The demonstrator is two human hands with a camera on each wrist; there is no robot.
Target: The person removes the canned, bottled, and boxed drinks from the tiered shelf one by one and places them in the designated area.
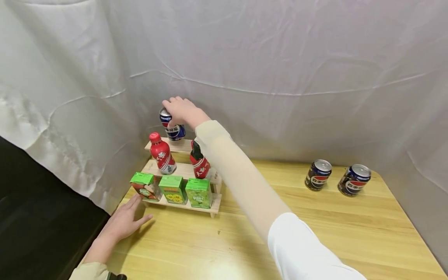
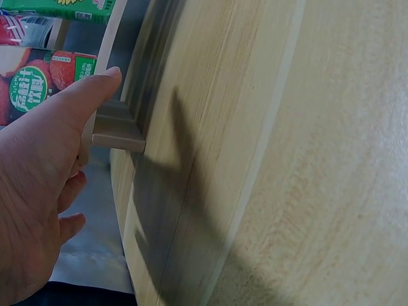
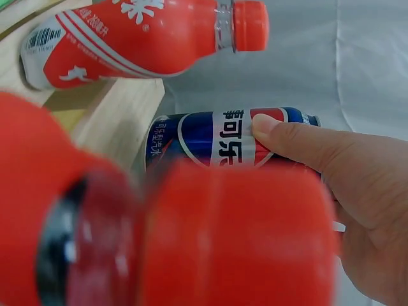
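On the top tier of a small wooden stepped rack, my right hand grips a blue cola can near its top. The right wrist view shows the thumb pressed against the can's label, with the can's base at the wooden tier. My left hand is low beside the rack's front left corner, fingers extended toward a red-and-green juice box and thumb spread out over the table. In the left wrist view, that hand overlaps the bottom tier's edge.
Two red bottles, one at left and one at right, stand on the middle tier. Two green juice boxes, one with yellow and one all green, share the bottom tier. Two more cola cans stand at the table's right.
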